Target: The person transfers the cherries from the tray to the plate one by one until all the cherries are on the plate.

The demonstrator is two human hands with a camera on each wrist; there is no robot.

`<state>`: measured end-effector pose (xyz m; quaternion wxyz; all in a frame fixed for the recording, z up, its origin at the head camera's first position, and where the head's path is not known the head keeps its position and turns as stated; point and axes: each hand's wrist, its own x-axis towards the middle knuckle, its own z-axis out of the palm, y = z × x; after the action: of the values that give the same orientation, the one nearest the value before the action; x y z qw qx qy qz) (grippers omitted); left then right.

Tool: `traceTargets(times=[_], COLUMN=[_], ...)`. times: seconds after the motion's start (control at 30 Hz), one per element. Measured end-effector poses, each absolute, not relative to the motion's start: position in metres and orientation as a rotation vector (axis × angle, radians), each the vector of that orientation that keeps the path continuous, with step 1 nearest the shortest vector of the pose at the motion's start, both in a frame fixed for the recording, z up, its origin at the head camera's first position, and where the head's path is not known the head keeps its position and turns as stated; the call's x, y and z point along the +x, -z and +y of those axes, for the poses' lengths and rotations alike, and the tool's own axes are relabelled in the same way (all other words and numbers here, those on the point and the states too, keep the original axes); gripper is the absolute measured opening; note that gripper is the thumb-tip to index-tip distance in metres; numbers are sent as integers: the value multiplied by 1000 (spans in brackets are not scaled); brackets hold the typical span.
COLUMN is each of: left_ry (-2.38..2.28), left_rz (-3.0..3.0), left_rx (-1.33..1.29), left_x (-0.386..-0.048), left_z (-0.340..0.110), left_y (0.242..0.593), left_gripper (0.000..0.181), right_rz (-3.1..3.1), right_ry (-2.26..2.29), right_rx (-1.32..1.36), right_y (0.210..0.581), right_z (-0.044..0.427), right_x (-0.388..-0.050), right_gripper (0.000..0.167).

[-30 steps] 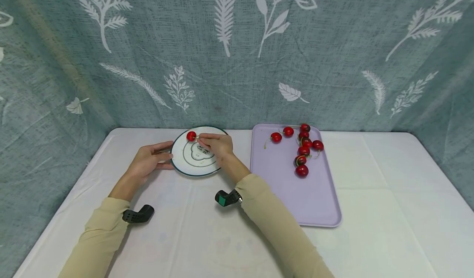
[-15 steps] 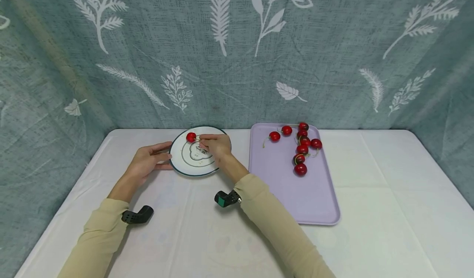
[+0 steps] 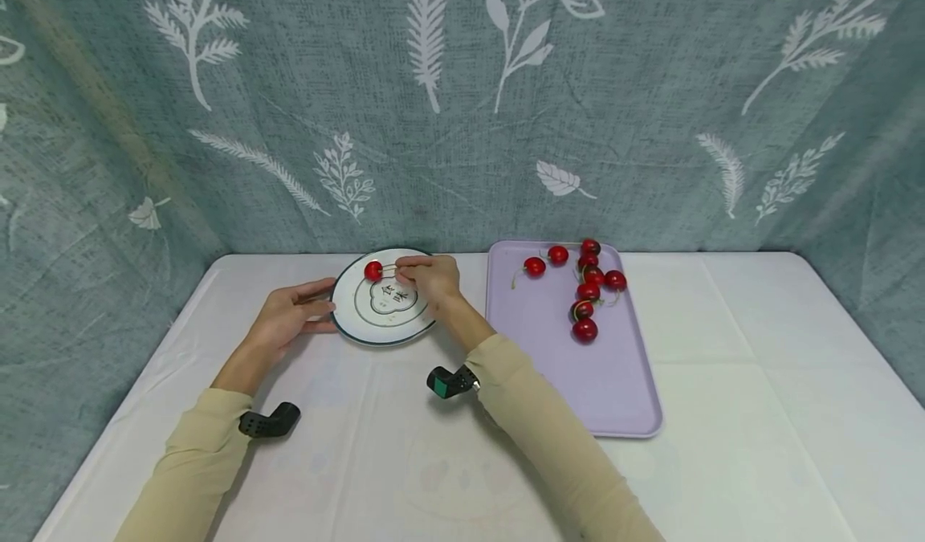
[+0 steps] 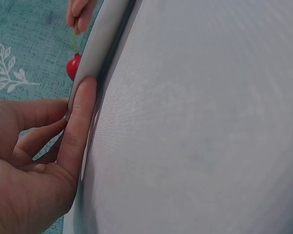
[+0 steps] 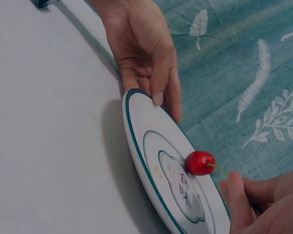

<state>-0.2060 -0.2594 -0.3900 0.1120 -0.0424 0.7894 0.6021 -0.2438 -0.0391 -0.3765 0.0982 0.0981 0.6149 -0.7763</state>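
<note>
A white plate (image 3: 354, 317) with a dark green rim lies at the back left of the table. My left hand (image 3: 278, 323) grips its left edge, thumb on top and fingers beneath, as the left wrist view (image 4: 39, 151) also shows. On the plate's upper left is a red cherry (image 3: 372, 271). Its green stem is pinched between the thumb and fingers of my right hand (image 3: 436, 282), over the plate's right side. The right wrist view shows the cherry (image 5: 200, 163) touching the plate (image 5: 154, 146), stem towards my right fingertips (image 5: 234, 187).
To the right lies a lilac tray (image 3: 535, 365) with several cherries (image 3: 584, 331) in its upper half, most in a column. A white cloth (image 3: 723, 381) covers the table, and a patterned green curtain (image 3: 462, 165) hangs behind.
My right hand has drawn slightly to the right, showing more of the stem. The cherry and the left hand have barely moved; the view has shifted a little.
</note>
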Motion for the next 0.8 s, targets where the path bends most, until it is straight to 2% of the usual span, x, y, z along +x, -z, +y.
traceTargets(times=[0.27, 0.8], left_ry=[-1780, -1783], left_rz=[2310, 2294], left_rx=[-121, -144], left_x=[-207, -206], left_z=[-260, -258], left_y=[392, 390], left_gripper=[56, 57], right_rz=[1825, 1707], right_ry=[2256, 2219], right_rx=[256, 163], right_y=[370, 348], right_z=[-28, 18], right_x=[-242, -245], right_gripper=[20, 29])
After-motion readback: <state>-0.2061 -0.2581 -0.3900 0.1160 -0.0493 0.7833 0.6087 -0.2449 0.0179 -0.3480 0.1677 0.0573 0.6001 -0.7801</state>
